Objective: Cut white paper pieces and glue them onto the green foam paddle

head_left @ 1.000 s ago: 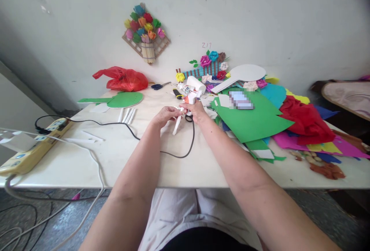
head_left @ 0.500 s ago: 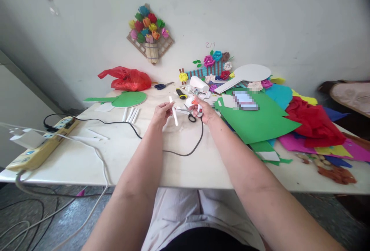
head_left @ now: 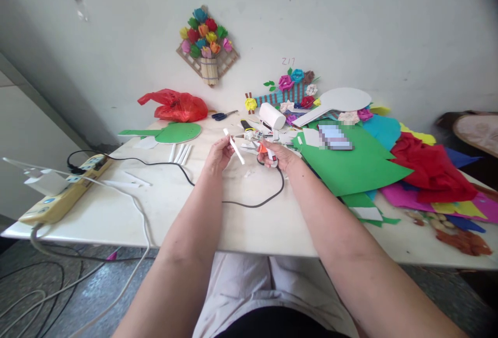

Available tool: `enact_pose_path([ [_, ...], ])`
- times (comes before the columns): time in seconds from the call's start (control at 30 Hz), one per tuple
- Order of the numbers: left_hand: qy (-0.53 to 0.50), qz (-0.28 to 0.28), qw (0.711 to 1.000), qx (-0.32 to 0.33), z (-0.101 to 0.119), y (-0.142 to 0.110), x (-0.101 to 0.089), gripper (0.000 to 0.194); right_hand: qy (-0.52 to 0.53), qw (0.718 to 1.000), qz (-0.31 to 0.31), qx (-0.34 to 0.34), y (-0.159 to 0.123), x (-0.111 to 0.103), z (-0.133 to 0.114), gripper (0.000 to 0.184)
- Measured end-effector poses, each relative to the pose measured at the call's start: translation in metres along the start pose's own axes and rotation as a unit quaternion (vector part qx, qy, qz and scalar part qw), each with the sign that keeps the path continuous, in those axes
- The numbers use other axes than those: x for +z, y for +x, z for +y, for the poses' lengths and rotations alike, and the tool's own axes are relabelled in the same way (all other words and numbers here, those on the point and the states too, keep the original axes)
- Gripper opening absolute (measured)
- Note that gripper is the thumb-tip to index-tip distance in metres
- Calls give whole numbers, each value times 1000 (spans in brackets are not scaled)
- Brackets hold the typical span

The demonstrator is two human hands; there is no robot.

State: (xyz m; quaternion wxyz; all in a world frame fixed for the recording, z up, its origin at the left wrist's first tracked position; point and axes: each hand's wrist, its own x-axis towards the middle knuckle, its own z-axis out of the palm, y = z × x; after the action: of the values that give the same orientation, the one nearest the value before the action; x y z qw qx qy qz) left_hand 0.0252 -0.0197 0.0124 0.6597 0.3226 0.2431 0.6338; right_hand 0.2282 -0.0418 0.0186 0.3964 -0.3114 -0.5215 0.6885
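My left hand [head_left: 220,154] is closed on a white paper strip [head_left: 235,149], which looks folded or rolled and slants down to the right. Its fingers pinch the strip near the middle. Wrapped around a white hot glue gun [head_left: 271,157] with an orange trigger and a red switch is my right hand [head_left: 286,156]. A black cord [head_left: 279,187] runs from the gun across the table. Between the hands, scissors [head_left: 249,147] lie on the tabletop, partly hidden by the right hand. Several white paper sticks [head_left: 181,154] lie left of my left hand.
Green card [head_left: 350,166] with a phone [head_left: 335,137] on it lies at right, beside crumpled red paper [head_left: 431,169]. A white roll [head_left: 272,116], a utility knife [head_left: 246,125] and blue scissors [head_left: 224,115] are at the back. A power strip [head_left: 58,203] sits at left.
My hands have moved apart, and the white strip has come away from the glue gun. The strip now tilts down to the right, and the gun has shifted right and lower.
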Motion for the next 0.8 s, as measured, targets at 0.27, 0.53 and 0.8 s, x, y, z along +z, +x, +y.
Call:
enact_pose_path([
  [0.27, -34, 1, 999, -14, -1, -1, 3, 11, -21, 999, -21, 30, 3, 10, 3, 40],
  [0.53, -56, 5, 998, -14, 0, 0, 3, 16, -42, 997, -48, 33, 2, 10, 2, 42],
  [0.8, -57, 14, 998, 0, 1, 3, 0, 10, -81, 995, -57, 29, 1, 7, 0, 42],
])
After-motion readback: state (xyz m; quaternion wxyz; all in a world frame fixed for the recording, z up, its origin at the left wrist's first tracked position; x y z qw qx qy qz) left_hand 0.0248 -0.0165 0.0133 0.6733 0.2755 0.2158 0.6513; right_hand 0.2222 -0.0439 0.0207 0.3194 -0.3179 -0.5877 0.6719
